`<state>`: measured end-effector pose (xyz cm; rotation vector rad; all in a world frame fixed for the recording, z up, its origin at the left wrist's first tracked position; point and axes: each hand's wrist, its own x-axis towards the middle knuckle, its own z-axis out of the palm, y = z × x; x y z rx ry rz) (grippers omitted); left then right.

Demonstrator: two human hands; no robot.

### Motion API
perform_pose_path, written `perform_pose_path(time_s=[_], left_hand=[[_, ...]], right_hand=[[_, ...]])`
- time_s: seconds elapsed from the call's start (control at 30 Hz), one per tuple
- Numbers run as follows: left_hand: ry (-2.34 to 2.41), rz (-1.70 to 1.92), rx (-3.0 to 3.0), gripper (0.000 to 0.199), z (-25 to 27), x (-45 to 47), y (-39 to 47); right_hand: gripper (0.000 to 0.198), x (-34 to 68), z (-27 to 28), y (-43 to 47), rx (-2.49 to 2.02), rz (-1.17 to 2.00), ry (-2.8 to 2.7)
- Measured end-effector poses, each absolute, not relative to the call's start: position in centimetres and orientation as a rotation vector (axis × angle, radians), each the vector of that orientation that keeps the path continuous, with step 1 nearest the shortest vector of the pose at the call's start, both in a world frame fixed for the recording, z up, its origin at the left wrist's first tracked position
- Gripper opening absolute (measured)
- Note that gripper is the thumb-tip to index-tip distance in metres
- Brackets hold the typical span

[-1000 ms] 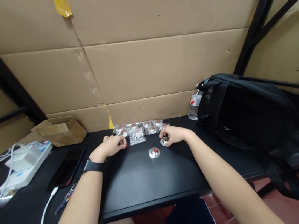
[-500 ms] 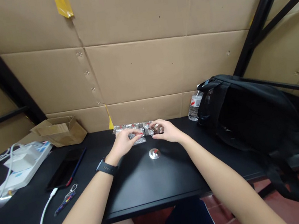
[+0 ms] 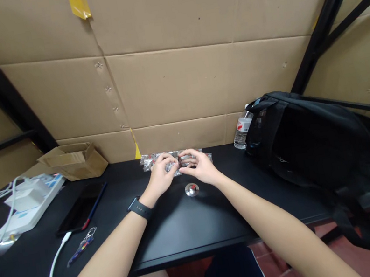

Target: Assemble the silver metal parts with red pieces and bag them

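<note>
My left hand (image 3: 161, 175) and my right hand (image 3: 199, 166) meet above the middle of the black table (image 3: 190, 232), with fingers curled and tips nearly together. Between the fingertips is a small dark piece (image 3: 179, 160), mostly hidden, gripped by my right hand. The left thumb and fingers are pinched against its side; whether they hold something of their own is hidden. Just in front of the hands lies a shiny round metal disc (image 3: 192, 189) with a raised centre and a red spot. Behind the fingers, several clear plastic packets (image 3: 146, 161) lie by the cardboard wall.
On the left are a phone (image 3: 82, 207) with a white cable, a keychain (image 3: 82, 248), a white power strip (image 3: 29, 207) and an open cardboard box (image 3: 75, 162). A black backpack (image 3: 321, 144) and a water bottle (image 3: 242, 131) stand on the right. Cardboard (image 3: 176, 83) closes off the back.
My hands have come together. The left moved right, and the right hand moved slightly left with the dark piece, turning it. The disc stays on the table.
</note>
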<state>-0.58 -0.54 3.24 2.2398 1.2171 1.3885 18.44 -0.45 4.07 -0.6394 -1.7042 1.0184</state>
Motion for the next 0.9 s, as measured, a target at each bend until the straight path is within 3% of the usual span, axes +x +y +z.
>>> perform_pose_path(time_s=[0.53, 0.67, 0.9], left_hand=[[1.412, 1.421, 2.328, 0.011, 3.8, -0.2, -1.5], [1.409, 1.453, 2.337, 0.012, 3.9, -0.4, -1.5], [1.353, 1.439, 2.347, 0.012, 3.7, -0.6, -1.2]], right_hand=[[0.048, 18.1, 3.1, 0.0, -0.703, 1.015, -1.659], [0.038, 18.4, 3.1, 0.5, -0.734, 1.054, -1.712], [0.031, 18.9, 3.4, 1.0, -0.808, 0.736, -1.935]])
